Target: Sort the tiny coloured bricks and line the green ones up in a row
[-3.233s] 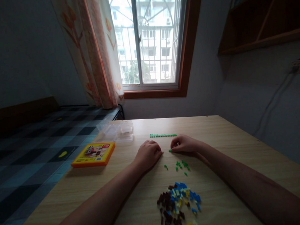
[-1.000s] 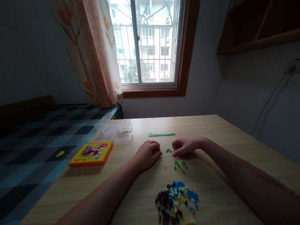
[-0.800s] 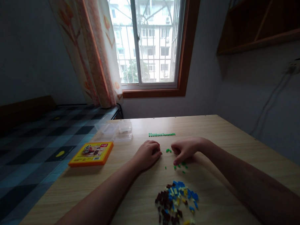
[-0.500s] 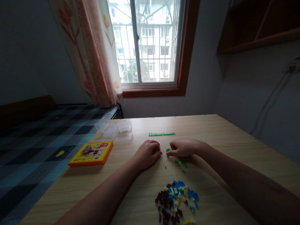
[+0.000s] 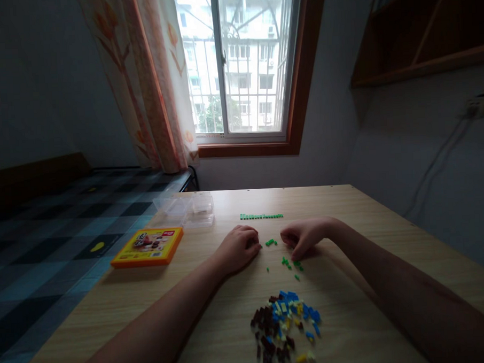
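Observation:
My left hand (image 5: pixel 240 247) rests on the table with its fingers curled; whatever lies inside them, if anything, is hidden. Just right of its fingertips is a small cluster of green bricks (image 5: pixel 271 242). My right hand (image 5: pixel 306 236) is beyond some loose green bricks (image 5: pixel 286 262), one finger stretched down to them and the others bent, with no brick visible in its grasp. Farther back, small green bricks stand in a neat row (image 5: pixel 261 216). A mixed pile of brown, blue, cream and yellow bricks (image 5: pixel 284 319) lies nearer to me.
The wooden table (image 5: pixel 216 332) reaches toward the wall under the window. At its left side lie a yellow-orange box (image 5: pixel 147 248) and clear plastic containers (image 5: pixel 197 210). A bed with a checked cover (image 5: pixel 67 221) borders the table on the left.
My right hand has moved right and slightly toward me, off the green cluster, to the loose green bricks. The cluster now shows uncovered. My left hand stays where it was.

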Demonstrator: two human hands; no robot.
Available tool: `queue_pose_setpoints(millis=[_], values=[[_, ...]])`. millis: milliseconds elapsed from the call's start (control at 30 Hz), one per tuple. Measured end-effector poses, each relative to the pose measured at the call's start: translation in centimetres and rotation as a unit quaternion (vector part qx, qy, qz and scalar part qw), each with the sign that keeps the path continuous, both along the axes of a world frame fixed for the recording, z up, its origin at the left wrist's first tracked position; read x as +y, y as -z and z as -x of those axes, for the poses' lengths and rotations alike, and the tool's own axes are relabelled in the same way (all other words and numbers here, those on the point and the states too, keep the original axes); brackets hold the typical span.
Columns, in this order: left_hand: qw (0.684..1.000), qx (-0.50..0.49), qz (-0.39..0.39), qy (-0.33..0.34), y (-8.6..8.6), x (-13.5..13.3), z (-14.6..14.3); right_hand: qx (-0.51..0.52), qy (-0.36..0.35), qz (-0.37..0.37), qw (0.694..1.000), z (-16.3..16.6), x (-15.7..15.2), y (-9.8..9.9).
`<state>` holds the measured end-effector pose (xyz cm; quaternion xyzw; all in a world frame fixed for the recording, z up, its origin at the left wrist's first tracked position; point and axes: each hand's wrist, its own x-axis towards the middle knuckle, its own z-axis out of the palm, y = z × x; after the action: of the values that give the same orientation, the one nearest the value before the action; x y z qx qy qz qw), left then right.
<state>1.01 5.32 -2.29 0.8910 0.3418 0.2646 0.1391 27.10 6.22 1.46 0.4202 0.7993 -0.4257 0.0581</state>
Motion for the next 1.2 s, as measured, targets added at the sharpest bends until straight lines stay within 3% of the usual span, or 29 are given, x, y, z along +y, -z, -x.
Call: queue_pose_setpoints(millis=[133, 233, 467, 600, 867, 1067, 1200], values=[[1.0, -0.001, -0.004, 0.003, 0.0, 0.0, 0.0, -0.029, -0.004, -0.032, 0.999, 0.4, -0.2, -0.3], [1.0, 0.001, -0.005, 0.002, 0.0, 0.0, 0.0, -0.033, 0.011, -0.014, 0.999, 0.5, -0.2, -0.1], [1.0, 0.003, -0.005, 0.0, -0.1, -0.1, 0.0, -0.006, 0.114, -0.028, 0.993, 1.0, -0.1, 1.4], [1.0, 0.004, -0.005, 0.002, 0.0, 0.0, 0.0, 0.04, 0.103, 0.024, 0.994, 0.0, 0.4, 1.8], [1.0, 0.009, -0.002, 0.004, -0.1, -0.1, 0.0, 0.035, 0.08, 0.15, 0.985, -3.7, 1.3, 1.7], [1.0, 0.005, -0.003, 0.002, 0.0, 0.0, 0.0, 0.019, 0.076, 0.132, 0.988, -3.2, 1.0, 1.5], [1.0, 0.009, -0.005, 0.003, -0.1, 0.0, -0.1, -0.017, 0.106, 0.062, 0.992, -2.1, 1.0, 1.7]])
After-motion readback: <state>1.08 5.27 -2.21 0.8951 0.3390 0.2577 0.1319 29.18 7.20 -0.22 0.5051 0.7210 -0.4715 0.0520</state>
